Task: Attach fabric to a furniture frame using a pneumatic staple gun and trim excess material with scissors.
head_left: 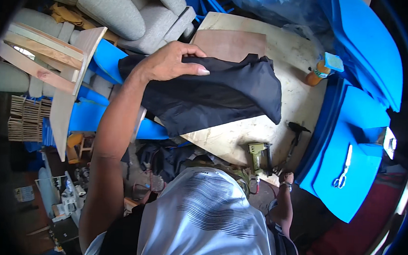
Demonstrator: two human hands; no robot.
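My left hand (170,62) is over the far left part of a black cloth (215,93), its thumb on top and its fingers bent at the cloth's upper edge, gripping it. The cloth lies bunched across a pale plywood board (289,104) and hangs past its left edge. My right hand (286,178) is low at the near right of the board, close to a green staple gun (258,156); its fingers are mostly hidden. A black-handled tool (298,128) lies farther up on the board.
Blue foam sheets (350,103) are stacked at the right, with scissors (344,169) on them. An orange drink bottle (315,74) stands at the board's far right. Grey upholstered pieces (113,9) and a wooden frame (72,72) are at the left. A hose (258,184) hangs from the staple gun.
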